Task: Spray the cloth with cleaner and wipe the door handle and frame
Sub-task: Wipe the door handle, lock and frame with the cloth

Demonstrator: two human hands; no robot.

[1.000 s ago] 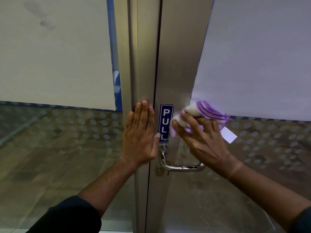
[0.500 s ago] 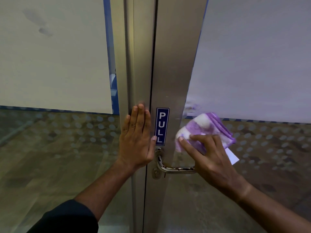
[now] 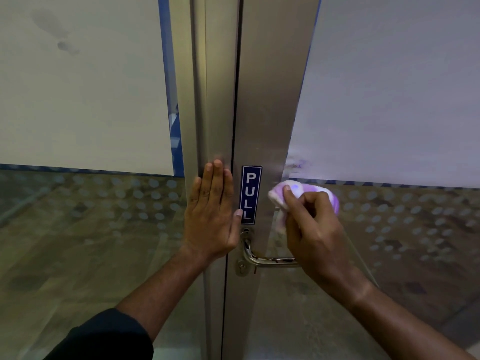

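A brushed metal door frame (image 3: 267,100) runs down the middle, with a blue PULL sign (image 3: 251,194) on it. Below the sign, a steel lever handle (image 3: 267,259) sticks out to the right. My right hand (image 3: 314,237) grips a purple and white cloth (image 3: 293,192) and presses it on the frame just right of the sign, above the handle. My left hand (image 3: 211,214) lies flat with fingers together on the left post (image 3: 215,100), its thumb touching the sign's lower edge. No spray bottle is in view.
Frosted glass panels (image 3: 78,87) fill both sides of the frame, with a dotted clear band lower down showing a wooden floor behind. A dark seam (image 3: 235,113) separates the left post from the door leaf.
My right hand has slid the cloth down the frame and bunched it tighter, ending close beside the PULL sign. My left hand has stayed flat on the left post.
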